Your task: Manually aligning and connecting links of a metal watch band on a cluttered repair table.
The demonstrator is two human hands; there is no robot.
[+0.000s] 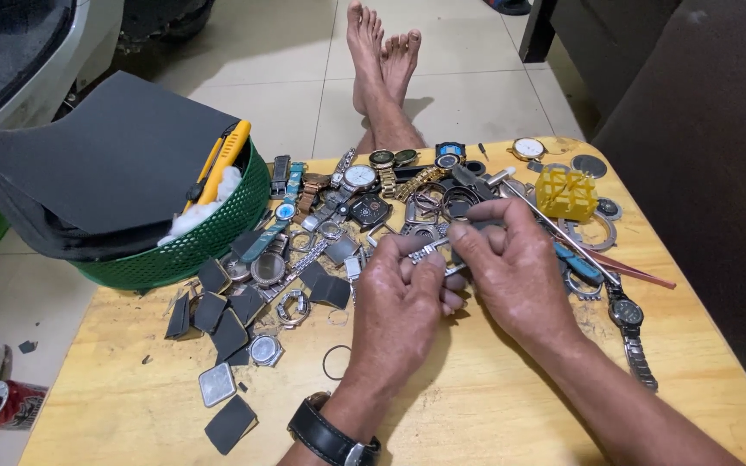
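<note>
Two bare hands meet over the middle of a pale wooden worktop (494,406), seen from above by the person who owns them. The left hand (399,311), with a black-strapped wristwatch (330,436) on its wrist, and the right hand (511,263) each close finger and thumb on one small silvery metal watch part (432,250), held between them just above the wood; both grips are pinched tight on it, likely so one hand steadies the piece while the other works at it. What kind of part it is cannot be told for sure. Beyond the hands lies a thick scatter of wristwatches and loose cases (364,194), laid near at hand. Dark square scraps (218,315) lie to the left, near a loose thin ring (336,362). A green plastic basket (209,237) stands at the far left edge, holding a yellow utility knife (222,160) and white wadding, with a large dark sheet (105,151) resting across it. To the right sit a yellow lattice block (565,192), a blue-handled tool (576,263) and thin rods. One watch with a metal band (630,332) lies alone near the right edge. On the tiled floor, bare feet (382,52) stretch out past the worktop, and a red drinks can (2,404) lies on its side at lower left.
</note>
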